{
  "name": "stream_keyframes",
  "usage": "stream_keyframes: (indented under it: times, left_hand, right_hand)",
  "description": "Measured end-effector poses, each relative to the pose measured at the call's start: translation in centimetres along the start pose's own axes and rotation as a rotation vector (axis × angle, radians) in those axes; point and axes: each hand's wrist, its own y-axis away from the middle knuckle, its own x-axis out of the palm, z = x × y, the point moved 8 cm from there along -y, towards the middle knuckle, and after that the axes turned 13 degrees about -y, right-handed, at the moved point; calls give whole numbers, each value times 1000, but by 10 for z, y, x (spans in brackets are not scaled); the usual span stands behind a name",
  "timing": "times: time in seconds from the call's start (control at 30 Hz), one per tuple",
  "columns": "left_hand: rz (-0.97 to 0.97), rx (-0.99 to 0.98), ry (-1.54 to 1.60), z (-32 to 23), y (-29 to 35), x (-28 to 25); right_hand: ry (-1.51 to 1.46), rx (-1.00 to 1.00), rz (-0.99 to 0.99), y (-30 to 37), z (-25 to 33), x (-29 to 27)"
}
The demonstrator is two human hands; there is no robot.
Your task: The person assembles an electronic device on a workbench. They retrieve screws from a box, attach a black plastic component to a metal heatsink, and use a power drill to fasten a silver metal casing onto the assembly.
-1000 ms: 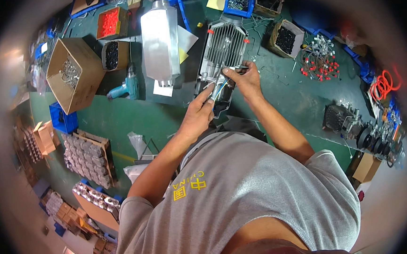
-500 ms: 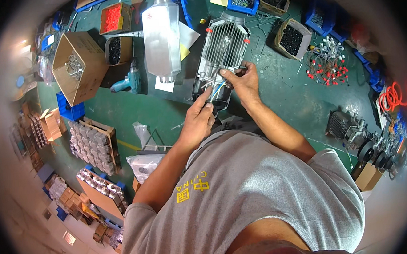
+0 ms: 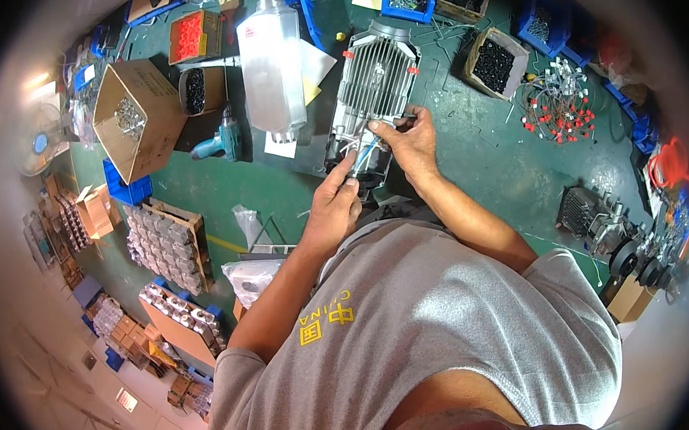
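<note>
A finned metal heater body (image 3: 376, 73) lies on the green bench in front of me, two red clips on its sides. Coloured wires (image 3: 367, 149), one of them blue, run across its near, darker end. My left hand (image 3: 333, 208) is at the near left edge, index finger stretched along the wires and the other fingers curled; what its fingertips pinch is too small to make out. From the right, my right hand (image 3: 411, 145) has its thumb pressed down at the upper end of the wires, fingers bent over the body's right side.
Left of the heater body stands a silver metal housing (image 3: 272, 72), with a teal power drill (image 3: 223, 139) beyond it. A box of black parts (image 3: 495, 64) and a bundle of red-tipped wires (image 3: 557, 108) lie to the right. A cardboard box (image 3: 141, 109) sits at the far left.
The view has shifted slightly, moving the surroundings a little. Both hands stay at almost the same place on the heater body, with barely any finger movement.
</note>
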Motion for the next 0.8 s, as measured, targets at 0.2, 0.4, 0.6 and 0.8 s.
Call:
stream_keyframes:
  times: [0.2, 0.4, 0.6, 0.8]
  left_hand:
    - [-34, -7, -13, -5, 1, 2]
    - [-48, -22, -9, -8, -1, 5]
    - [-110, 23, -210, -8, -7, 5]
    - [-143, 122, -366, -6, -10, -1]
  right_hand:
    - [20, 15, -2, 0, 0, -1]
    - [39, -3, -6, 0, -1, -2]
    - [83, -17, -13, 2, 4, -3]
    - [215, -28, -27, 1, 8, -5]
